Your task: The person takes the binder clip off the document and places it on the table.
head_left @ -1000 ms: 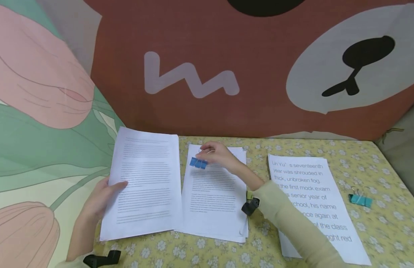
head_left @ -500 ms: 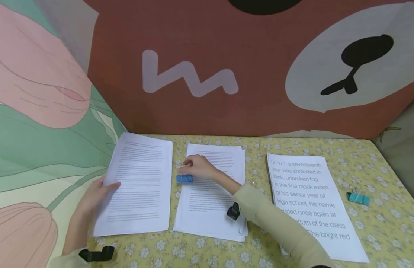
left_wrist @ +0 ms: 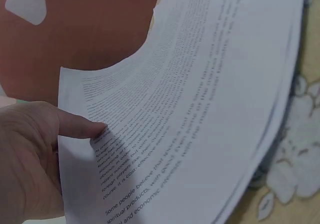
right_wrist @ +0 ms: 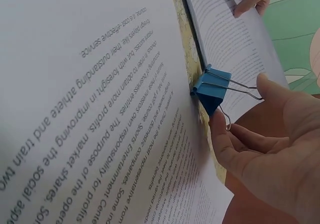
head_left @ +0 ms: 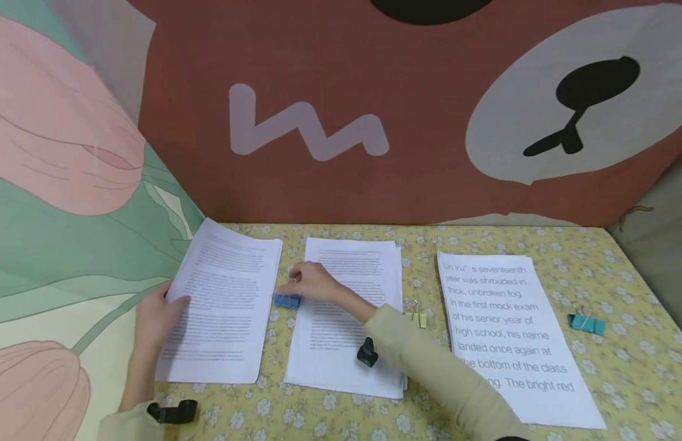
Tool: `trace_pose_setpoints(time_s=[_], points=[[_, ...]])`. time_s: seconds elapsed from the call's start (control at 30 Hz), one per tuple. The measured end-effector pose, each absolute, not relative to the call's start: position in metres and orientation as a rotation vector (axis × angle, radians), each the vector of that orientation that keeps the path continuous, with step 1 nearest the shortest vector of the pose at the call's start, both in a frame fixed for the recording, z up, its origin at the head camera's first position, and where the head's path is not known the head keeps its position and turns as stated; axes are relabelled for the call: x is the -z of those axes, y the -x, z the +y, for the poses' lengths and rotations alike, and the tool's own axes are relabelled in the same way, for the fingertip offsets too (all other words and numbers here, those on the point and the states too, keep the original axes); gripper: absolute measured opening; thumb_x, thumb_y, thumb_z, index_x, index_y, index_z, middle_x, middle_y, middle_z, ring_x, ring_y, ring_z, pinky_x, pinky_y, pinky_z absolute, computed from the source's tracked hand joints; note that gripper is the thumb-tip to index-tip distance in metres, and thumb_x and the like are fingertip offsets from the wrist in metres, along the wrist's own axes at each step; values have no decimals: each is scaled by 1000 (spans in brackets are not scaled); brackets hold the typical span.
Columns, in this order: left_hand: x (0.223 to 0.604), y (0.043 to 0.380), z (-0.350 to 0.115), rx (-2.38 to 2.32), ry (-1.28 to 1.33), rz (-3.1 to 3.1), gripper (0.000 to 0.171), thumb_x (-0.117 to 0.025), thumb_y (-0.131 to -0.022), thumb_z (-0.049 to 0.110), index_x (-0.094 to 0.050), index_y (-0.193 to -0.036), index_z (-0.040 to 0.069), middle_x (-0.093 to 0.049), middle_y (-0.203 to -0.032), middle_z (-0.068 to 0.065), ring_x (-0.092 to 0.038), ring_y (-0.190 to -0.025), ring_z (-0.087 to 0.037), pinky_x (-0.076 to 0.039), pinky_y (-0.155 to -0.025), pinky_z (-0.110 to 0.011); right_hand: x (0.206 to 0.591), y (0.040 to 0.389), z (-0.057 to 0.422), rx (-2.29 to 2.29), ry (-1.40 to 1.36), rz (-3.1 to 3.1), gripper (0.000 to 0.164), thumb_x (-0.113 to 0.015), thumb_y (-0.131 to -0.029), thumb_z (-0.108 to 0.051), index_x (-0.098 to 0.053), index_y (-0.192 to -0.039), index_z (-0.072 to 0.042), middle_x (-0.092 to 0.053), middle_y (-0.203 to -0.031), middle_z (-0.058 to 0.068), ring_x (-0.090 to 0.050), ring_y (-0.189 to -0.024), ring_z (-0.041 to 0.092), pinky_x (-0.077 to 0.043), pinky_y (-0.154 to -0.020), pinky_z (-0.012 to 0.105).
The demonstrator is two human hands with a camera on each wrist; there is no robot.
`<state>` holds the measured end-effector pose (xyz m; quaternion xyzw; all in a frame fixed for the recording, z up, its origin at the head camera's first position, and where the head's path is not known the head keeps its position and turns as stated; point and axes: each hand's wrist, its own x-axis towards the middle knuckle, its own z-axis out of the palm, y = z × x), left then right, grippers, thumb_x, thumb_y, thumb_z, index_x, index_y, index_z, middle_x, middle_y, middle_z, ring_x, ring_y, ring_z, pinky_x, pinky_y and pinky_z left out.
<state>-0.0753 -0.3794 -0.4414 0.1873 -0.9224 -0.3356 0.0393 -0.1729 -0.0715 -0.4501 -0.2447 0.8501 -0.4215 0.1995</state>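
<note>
My left hand (head_left: 158, 315) grips the left edge of a stack of printed paper (head_left: 225, 306), thumb on top. In the left wrist view the stack (left_wrist: 200, 103) bends upward along the gripped side. A blue binder clip (head_left: 287, 301) is pinched by its wire handles in my right hand (head_left: 313, 283). The right wrist view shows the blue clip (right_wrist: 213, 88) between thumb and fingers of the right hand (right_wrist: 275, 144), close to the left stack's right edge. A second printed stack (head_left: 346, 343) lies under my right hand and forearm, its sheets slightly uneven.
A yellow binder clip (head_left: 416, 315) lies right of the middle stack. Farther right is a large-print stack (head_left: 500, 318), partly covered by my right sleeve. A teal binder clip (head_left: 586, 323) sits beyond it on the flowered tablecloth (head_left: 638, 367). A bear-patterned wall (head_left: 318, 190) stands behind.
My left hand has drawn the left stack leftward and lower, away from the middle stack. My right hand has carried the blue binder clip left and down, to the left stack's right edge.
</note>
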Motion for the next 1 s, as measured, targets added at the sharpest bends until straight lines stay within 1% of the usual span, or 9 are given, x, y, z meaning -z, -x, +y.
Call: trace_pose_setpoints(time_s=[0.17, 0.37, 0.53, 0.57, 0.63, 0.73, 0.77, 0.83, 1.0], points=[[451, 80, -379, 1054, -585, -2785, 43, -58, -101, 5, -51, -136, -19, -56, -129, -43, -59, -113, -55, -49, -95, -65, 453, 174, -73, 1177, 691, 2378, 46, -81, -91, -34, -73, -121, 0, -76, -104, 7, -68, -94, 15, -54, -80, 24], [460, 82, -379, 1100, -622, -2785, 48, -55, -102, 6, -45, -143, -17, -51, -138, -42, -53, -124, -58, -45, -103, -66, 456, 171, -75, 1198, 695, 2391, 47, -80, -92, -32, -71, -123, 3, -74, -108, 11, -67, -95, 15, -54, -82, 24], [464, 84, -379, 1056, -685, -2811, 52, -55, -101, 6, -42, -145, -17, -50, -137, -43, -53, -122, -58, -46, -102, -65, 457, 167, -75, 1234, 716, 2413, 42, -79, -93, -30, -70, -115, 4, -65, -88, 11, -51, -74, 13, -43, -69, 24], [464, 84, -378, 1041, -698, -2819, 53, -55, -101, 7, -40, -146, -17, -49, -137, -43, -52, -123, -58, -46, -103, -65, 457, 166, -74, 1240, 723, 2420, 41, -78, -94, -30, -69, -116, 5, -65, -89, 11, -51, -74, 13, -42, -69, 23], [464, 85, -375, 1009, -712, -2831, 57, -53, -102, 9, -35, -149, -17, -46, -139, -44, -48, -127, -59, -43, -105, -66, 454, 162, -70, 1264, 719, 2416, 43, -76, -96, -29, -68, -121, 6, -67, -98, 15, -58, -81, 16, -47, -73, 25], [459, 85, -364, 942, -672, -2829, 61, -50, -104, 14, -29, -152, -17, -37, -146, -45, -37, -136, -60, -34, -112, -68, 445, 154, -60, 1281, 720, 2432, 50, -69, -100, -29, -62, -135, 7, -67, -125, 19, -66, -108, 25, -55, -90, 34], [456, 85, -359, 907, -634, -2830, 62, -49, -105, 16, -28, -153, -17, -34, -148, -44, -33, -139, -61, -30, -114, -69, 441, 151, -56, 1298, 715, 2445, 53, -68, -102, -29, -59, -140, 6, -63, -134, 20, -64, -117, 29, -55, -96, 40], [449, 84, -345, 839, -531, -2814, 62, -50, -106, 20, -30, -153, -15, -30, -151, -44, -29, -141, -62, -27, -114, -72, 434, 146, -46, 1317, 708, 2481, 53, -64, -104, -29, -56, -143, 6, -60, -139, 21, -61, -124, 34, -54, -100, 46], [433, 83, -302, 712, -166, -2737, 60, -56, -105, 29, -45, -149, -11, -33, -153, -42, -28, -141, -65, -25, -108, -81, 423, 135, -16, 1281, 683, 2671, 53, -59, -107, -32, -52, -147, 2, -52, -149, 20, -50, -137, 36, -45, -110, 52]])
